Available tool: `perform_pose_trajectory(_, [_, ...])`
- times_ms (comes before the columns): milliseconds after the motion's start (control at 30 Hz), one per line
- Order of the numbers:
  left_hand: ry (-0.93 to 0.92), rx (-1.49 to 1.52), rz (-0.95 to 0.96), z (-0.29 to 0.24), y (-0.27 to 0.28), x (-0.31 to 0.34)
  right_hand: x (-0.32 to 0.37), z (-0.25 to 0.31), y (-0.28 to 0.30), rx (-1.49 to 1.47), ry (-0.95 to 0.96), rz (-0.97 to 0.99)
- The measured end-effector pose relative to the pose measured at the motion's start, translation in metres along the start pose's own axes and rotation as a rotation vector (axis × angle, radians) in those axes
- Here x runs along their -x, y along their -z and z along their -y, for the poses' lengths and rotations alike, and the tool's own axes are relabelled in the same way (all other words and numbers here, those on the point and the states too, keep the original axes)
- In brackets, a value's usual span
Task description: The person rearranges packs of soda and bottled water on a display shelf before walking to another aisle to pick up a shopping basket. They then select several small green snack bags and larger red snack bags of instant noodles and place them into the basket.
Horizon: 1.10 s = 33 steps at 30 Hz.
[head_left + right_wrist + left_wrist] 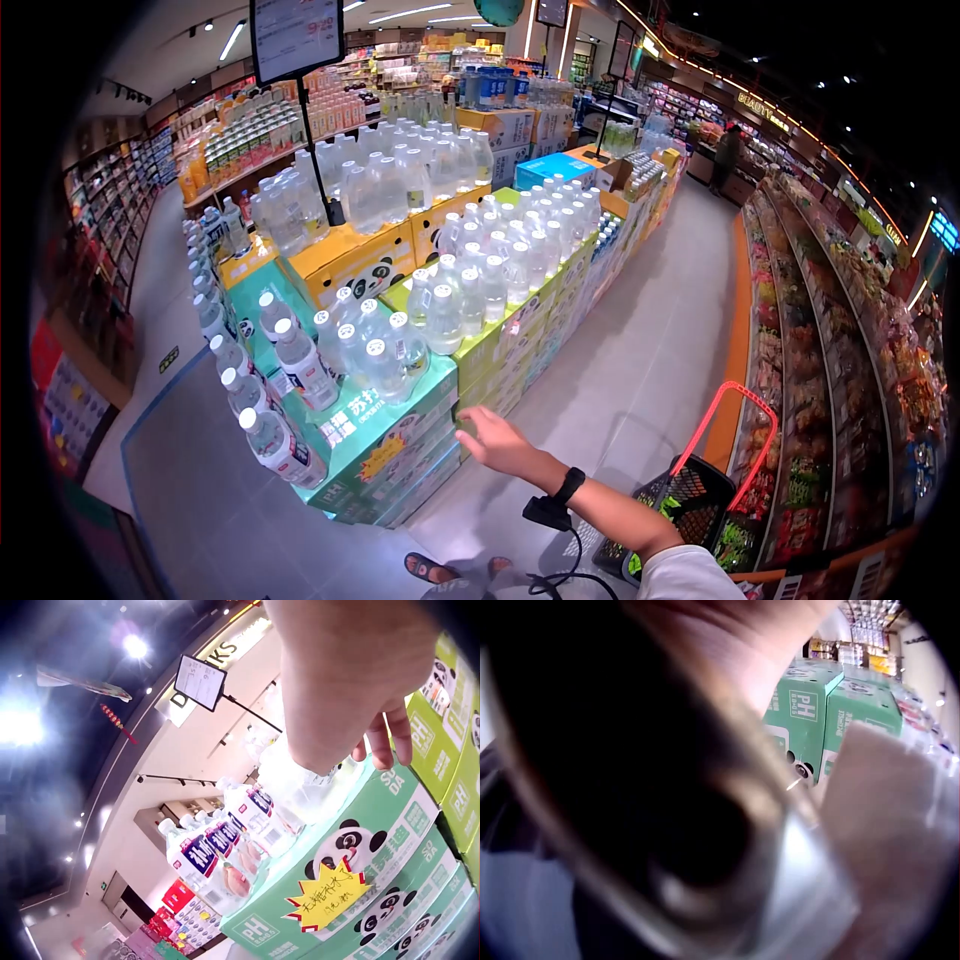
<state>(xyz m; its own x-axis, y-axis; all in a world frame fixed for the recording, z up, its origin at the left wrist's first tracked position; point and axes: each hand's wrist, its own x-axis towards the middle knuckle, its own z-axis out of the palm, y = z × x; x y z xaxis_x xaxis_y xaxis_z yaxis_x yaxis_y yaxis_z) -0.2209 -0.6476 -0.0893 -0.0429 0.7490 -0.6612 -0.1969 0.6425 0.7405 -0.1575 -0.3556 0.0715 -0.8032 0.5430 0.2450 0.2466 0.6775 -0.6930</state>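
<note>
In the head view my right hand (490,445) is beside the corner of a stack of green cartons (385,440), its fingers loosely bent and holding nothing. The right wrist view has the hand (360,682) in front of the top green carton (390,817), fingertips pointing down; whether they touch it I cannot tell. Clear bottles (375,365) stand on the cartons, and bottles with printed labels (305,365) stand to their left. Of my left hand (750,645), only a blurred part shows in the left wrist view, with green cartons (802,705) beyond; its fingers are hidden.
A black basket (690,510) with a raised red handle stands on the floor at my right. Yellow-green cartons (520,340) topped with clear bottles run along the aisle (625,310). Packed shelves (800,380) line the right side. A person (727,158) stands far down the aisle.
</note>
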Motion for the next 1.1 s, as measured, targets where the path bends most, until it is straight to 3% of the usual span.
perform_pose_trajectory(233, [0.026,0.137,-0.043,0.038,0.059,0.021,-0.058,0.034,-0.044,-0.003,0.24,-0.044])
perform_pose_trajectory(433, [0.195,0.349,-0.081,0.117,0.107,0.059,-0.12,0.101,-0.05,-0.055,0.12,0.109])
perform_pose_trajectory(667, [0.481,0.659,-0.089,0.233,0.125,0.136,-0.212,0.166,-0.088,-0.064,0.125,-0.095])
perform_pose_trajectory(767, [0.48,0.729,-0.164,0.241,0.128,0.146,-0.244,0.174,-0.097,0.026,0.117,-0.024])
perform_pose_trajectory(933, [0.379,0.769,-0.336,0.201,0.118,0.124,-0.274,0.176,-0.104,0.248,0.171,0.071])
perform_pose_trajectory(1100, [0.287,0.759,-0.43,0.153,0.085,0.083,-0.288,0.16,-0.104,0.061,0.362,0.125])
